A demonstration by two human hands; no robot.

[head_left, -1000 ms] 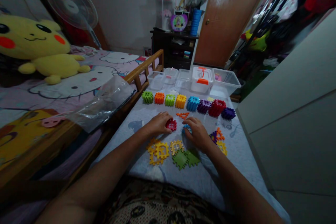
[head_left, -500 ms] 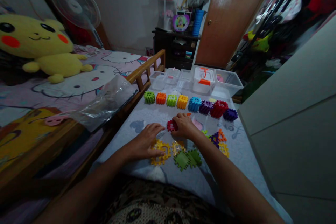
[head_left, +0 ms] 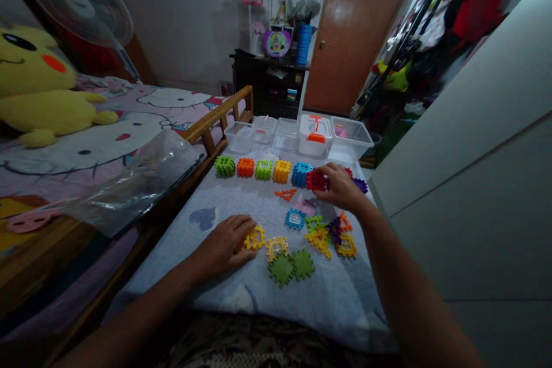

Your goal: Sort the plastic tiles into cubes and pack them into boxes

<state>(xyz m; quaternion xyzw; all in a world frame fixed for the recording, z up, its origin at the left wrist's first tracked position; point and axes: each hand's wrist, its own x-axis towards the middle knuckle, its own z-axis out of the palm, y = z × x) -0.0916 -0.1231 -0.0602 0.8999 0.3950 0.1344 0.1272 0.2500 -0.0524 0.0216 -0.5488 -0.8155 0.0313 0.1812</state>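
Observation:
My right hand (head_left: 338,186) is closed on a red notched plastic building tile (head_left: 316,180), held over the back row of tile stacks. Partly hidden by that hand are a purple stack and a red stack. My left hand (head_left: 230,240) curls round yellow notched building tiles (head_left: 254,238) on the table, thumb at the near side and fingers at the far side. Beside them lie a pale yellow window tile (head_left: 276,248) and two green square tiles (head_left: 282,269). A blue tile (head_left: 295,218) and an orange triangular tile (head_left: 285,195) lie between the hands and the row.
Green (head_left: 225,166), orange (head_left: 245,167), yellow (head_left: 282,171) and blue (head_left: 301,174) stacks form the row. Clear plastic boxes (head_left: 240,135) stand behind it, one lidded box (head_left: 315,137) among them. A mixed tile pile (head_left: 319,240) lies at right. The bed's wooden rail (head_left: 218,122) borders the left.
My right hand has carried the red tile forward and right to the row, uncovering the blue and orange tiles. My left hand has closed round the yellow tiles. The view has turned right.

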